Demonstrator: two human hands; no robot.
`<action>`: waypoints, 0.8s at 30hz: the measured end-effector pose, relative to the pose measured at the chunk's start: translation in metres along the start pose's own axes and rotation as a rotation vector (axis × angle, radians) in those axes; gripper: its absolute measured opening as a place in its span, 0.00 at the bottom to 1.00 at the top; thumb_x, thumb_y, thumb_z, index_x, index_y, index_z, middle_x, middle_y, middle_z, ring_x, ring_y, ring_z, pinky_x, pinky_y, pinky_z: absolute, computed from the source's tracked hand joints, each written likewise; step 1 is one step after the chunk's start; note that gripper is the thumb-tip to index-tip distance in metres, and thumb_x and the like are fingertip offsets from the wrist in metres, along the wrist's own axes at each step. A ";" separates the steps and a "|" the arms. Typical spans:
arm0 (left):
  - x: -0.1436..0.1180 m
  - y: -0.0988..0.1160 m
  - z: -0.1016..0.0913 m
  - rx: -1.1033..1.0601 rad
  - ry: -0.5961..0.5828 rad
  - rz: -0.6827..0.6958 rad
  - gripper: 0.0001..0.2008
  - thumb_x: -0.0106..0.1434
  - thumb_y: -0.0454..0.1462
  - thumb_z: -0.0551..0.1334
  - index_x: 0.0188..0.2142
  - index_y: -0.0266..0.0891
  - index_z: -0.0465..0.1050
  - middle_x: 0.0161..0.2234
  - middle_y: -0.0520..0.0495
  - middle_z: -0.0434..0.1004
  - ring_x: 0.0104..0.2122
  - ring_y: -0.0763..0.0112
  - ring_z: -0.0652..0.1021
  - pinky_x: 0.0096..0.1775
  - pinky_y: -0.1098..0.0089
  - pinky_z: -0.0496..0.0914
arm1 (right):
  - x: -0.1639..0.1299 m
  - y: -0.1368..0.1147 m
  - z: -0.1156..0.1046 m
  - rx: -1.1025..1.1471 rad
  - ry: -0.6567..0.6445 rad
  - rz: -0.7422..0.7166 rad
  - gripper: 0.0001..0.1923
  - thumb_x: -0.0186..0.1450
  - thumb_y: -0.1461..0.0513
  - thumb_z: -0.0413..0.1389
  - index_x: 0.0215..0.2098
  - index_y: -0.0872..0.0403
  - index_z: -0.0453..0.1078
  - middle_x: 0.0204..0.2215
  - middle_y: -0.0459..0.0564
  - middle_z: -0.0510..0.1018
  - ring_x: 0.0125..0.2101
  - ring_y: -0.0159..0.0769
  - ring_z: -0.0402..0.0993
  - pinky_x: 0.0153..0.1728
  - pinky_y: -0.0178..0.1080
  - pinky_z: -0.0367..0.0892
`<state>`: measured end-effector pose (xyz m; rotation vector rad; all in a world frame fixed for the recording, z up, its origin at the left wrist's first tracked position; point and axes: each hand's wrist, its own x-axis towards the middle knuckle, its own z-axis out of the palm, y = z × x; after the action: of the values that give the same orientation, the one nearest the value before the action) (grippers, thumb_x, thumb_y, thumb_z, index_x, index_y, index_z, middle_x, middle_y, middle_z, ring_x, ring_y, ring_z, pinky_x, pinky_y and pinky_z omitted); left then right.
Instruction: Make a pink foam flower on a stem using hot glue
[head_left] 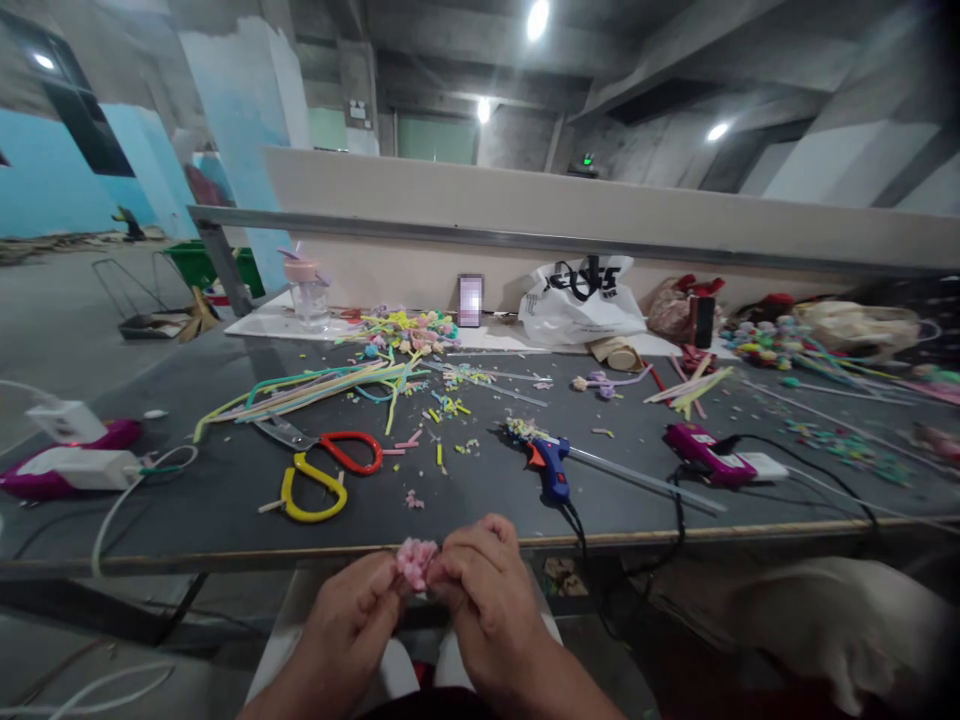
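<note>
Between my two hands, just in front of the table's near edge, is a small pink fuzzy flower [416, 563]. My left hand [358, 610] pinches it from the left side. From the right, my right hand [484, 580] closes on it with thumb and fingers, the fingertips partly hidden behind the petals. On the table beyond them lie scissors [319, 465] with one red and one yellow handle, blades pointing away to the left. A blue hot glue gun [553, 468] with a clear glue stick in its back rests to the right.
Pastel fuzzy stems [322, 385] and a heap of fuzzy flowers [412, 330] lie at the back left. Purple power strips [709, 452] with trailing cables sit on both sides. A phone [470, 300], a white bag [577, 305] and a cup [306, 295] stand along the back.
</note>
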<state>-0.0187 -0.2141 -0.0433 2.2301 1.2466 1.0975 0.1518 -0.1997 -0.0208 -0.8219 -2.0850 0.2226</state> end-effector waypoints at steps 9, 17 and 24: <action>0.000 -0.007 -0.002 0.029 0.017 0.042 0.11 0.62 0.31 0.51 0.39 0.41 0.69 0.32 0.48 0.76 0.32 0.72 0.76 0.34 0.76 0.70 | -0.001 -0.002 -0.006 0.123 -0.004 0.069 0.09 0.62 0.70 0.48 0.36 0.53 0.64 0.30 0.47 0.72 0.34 0.33 0.67 0.40 0.42 0.56; 0.001 -0.001 -0.007 0.071 0.092 0.158 0.12 0.60 0.27 0.51 0.40 0.40 0.67 0.30 0.49 0.74 0.30 0.74 0.75 0.34 0.77 0.69 | -0.003 0.003 -0.009 0.115 0.040 0.082 0.09 0.62 0.71 0.47 0.35 0.52 0.64 0.29 0.47 0.71 0.34 0.34 0.66 0.39 0.42 0.57; 0.000 -0.001 -0.010 0.119 0.073 0.214 0.17 0.58 0.25 0.49 0.43 0.39 0.67 0.36 0.45 0.76 0.36 0.70 0.76 0.38 0.73 0.70 | -0.001 0.000 -0.009 0.099 0.032 0.059 0.08 0.61 0.71 0.48 0.34 0.52 0.64 0.29 0.46 0.72 0.33 0.34 0.67 0.38 0.41 0.57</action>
<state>-0.0266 -0.2140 -0.0371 2.4798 1.1494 1.2212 0.1591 -0.2011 -0.0163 -0.8228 -2.0051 0.3396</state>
